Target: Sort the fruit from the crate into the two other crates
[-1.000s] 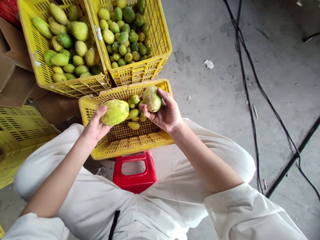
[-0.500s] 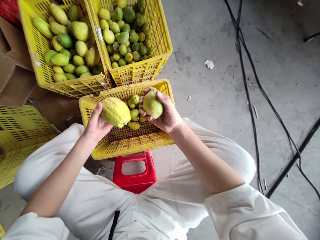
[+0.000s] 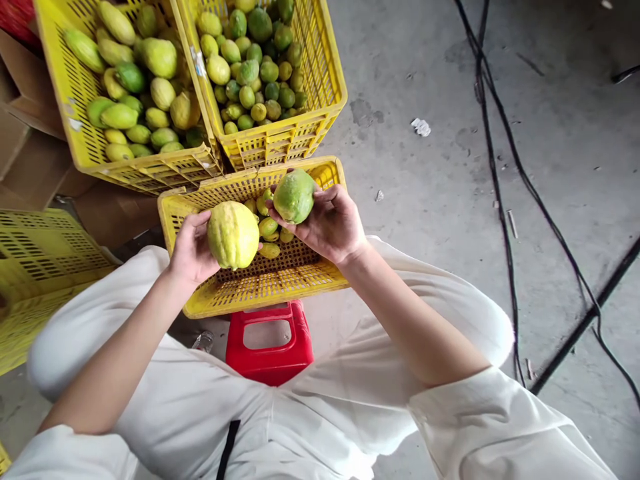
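Observation:
My left hand [image 3: 196,248] is closed round a large, ridged yellow citron [image 3: 233,235], its blunt end turned toward me. My right hand [image 3: 334,223] holds a smaller, round green citrus fruit [image 3: 294,196] on its fingers, the thumb at its side. Both fruits are above a yellow plastic crate [image 3: 265,293] between my knees. Inside this crate lie several small yellow-green fruits [image 3: 270,251], partly hidden by the fruits in my hands.
Two yellow crates stand beyond: the left crate [image 3: 75,143] has larger, longer fruits, the right crate [image 3: 336,93] smaller, rounder ones. A red stool [image 3: 300,333] is below the near crate. Cardboard [image 3: 35,167] and another yellow crate [image 3: 45,267] stand left. Black cables [image 3: 495,167] cross the floor.
The yellow citron has been turned so that its end faces me. The green fruit has rolled in my right hand and moved slightly left and up, and the fingers have loosened round it.

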`<state>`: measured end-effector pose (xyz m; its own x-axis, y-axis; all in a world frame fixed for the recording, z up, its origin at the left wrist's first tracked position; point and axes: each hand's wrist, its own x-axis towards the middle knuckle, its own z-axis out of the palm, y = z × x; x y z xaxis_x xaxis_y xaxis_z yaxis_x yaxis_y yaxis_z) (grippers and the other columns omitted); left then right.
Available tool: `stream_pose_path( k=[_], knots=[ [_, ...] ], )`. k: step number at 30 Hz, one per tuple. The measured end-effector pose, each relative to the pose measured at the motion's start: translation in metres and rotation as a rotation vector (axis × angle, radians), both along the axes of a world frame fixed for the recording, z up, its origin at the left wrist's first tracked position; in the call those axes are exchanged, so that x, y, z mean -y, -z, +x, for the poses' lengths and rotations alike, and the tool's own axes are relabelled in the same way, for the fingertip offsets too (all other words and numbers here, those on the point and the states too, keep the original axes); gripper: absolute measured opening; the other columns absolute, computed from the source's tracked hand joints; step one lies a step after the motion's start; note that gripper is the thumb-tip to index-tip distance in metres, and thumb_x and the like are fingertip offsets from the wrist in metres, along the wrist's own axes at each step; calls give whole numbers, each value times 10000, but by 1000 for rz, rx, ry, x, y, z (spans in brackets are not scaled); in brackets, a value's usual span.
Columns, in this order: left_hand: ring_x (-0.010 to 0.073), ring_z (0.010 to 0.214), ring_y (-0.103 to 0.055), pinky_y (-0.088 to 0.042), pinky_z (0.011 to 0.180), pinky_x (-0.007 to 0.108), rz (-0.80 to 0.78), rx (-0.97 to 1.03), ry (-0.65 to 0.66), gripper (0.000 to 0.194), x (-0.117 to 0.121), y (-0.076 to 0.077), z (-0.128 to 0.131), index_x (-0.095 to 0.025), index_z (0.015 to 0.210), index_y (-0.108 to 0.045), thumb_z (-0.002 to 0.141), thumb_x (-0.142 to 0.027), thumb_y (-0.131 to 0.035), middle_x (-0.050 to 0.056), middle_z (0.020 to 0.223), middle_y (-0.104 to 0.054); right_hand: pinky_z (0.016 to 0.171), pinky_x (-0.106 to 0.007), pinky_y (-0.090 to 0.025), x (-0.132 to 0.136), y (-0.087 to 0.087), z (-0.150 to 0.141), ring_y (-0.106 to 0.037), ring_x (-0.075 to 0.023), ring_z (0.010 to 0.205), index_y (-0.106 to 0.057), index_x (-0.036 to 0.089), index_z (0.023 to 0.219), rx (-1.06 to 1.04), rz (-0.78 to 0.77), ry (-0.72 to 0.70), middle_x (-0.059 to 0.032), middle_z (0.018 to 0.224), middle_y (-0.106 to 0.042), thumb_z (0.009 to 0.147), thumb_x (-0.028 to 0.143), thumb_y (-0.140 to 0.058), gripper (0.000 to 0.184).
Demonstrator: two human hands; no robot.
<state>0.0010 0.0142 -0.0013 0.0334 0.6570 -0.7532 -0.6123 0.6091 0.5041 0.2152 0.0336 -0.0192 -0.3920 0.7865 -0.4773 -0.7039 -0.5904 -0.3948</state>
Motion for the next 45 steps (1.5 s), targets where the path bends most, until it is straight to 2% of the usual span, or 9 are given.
stream_pose_path(
  k=[4, 8, 18, 22, 26, 31, 34, 39, 45],
  knots=[
    [360, 1234, -688, -615, 982, 505, 29, -36, 11, 153, 1, -2, 2, -207, 920, -687, 838, -309, -608, 88, 1038, -779, 839, -359, -649, 2, -1, 1, -776, -220, 970, -693, 246, 1175, 53, -1, -62, -27, 962, -786, 932, 510, -603, 369],
    [375, 1251, -675, -620, 979, 494, 49, -75, 17, 204, 1, 3, 1, -211, 911, -681, 813, -390, -689, 93, 1084, -780, 727, -296, -655, 3, -1, 2, -779, -195, 858, -689, 259, 1197, 52, 9, -103, -11, 954, -780, 903, 475, -669, 365],
    [362, 1151, -722, -644, 907, 540, 42, 13, -22, 297, -2, 1, 0, -173, 1008, -667, 882, -425, -573, 119, 1047, -774, 891, -480, -673, -1, -6, 0, -752, -287, 1112, -614, 185, 1278, -76, -2, -102, -87, 1091, -783, 939, 469, -535, 449],
    [384, 1156, -720, -647, 882, 555, 97, 71, 9, 333, 0, 0, -1, -175, 1093, -679, 878, -373, -519, 125, 1065, -774, 703, -286, -677, 0, 1, 2, -779, -218, 942, -591, 210, 1270, -49, 25, -121, -50, 1026, -772, 934, 479, -622, 432],
    [387, 1187, -708, -644, 907, 524, 185, 78, 64, 351, 1, 2, -5, -190, 1134, -682, 825, -318, -575, 134, 1146, -758, 482, -139, -501, 3, 3, 1, -678, -93, 659, -569, 273, 1143, 63, 77, -113, 40, 950, -759, 927, 317, -668, 242],
    [359, 1248, -681, -631, 961, 470, 251, 18, 73, 230, 3, 2, -3, -227, 1019, -679, 789, -230, -667, 105, 1159, -753, 495, -162, -489, 0, 1, -2, -678, -102, 654, -583, 268, 1053, 104, 74, -55, 25, 914, -771, 955, 416, -626, 182],
    [332, 1250, -680, -628, 968, 444, 269, -32, 69, 161, 2, 3, 0, -233, 946, -671, 793, -185, -673, 88, 1134, -760, 582, -214, -573, -3, 4, -1, -754, -159, 798, -598, 280, 1110, 81, 47, -41, 0, 955, -771, 951, 470, -590, 248],
    [358, 1186, -704, -653, 895, 505, 142, -15, 22, 150, -2, 5, -1, -211, 933, -677, 887, -283, -554, 109, 1024, -776, 857, -368, -648, -2, 4, 2, -762, -217, 1090, -559, 340, 1262, 49, 42, -7, 22, 1121, -752, 917, 362, -626, 353],
    [358, 1155, -721, -651, 893, 549, 28, 5, -162, 161, -3, 3, -4, -224, 838, -638, 856, -174, -485, 66, 789, -748, 927, -466, -658, 3, -3, -2, -776, -250, 1076, -601, 309, 1177, 38, 33, -72, 12, 1071, -762, 897, 260, -674, 293]
  ],
)
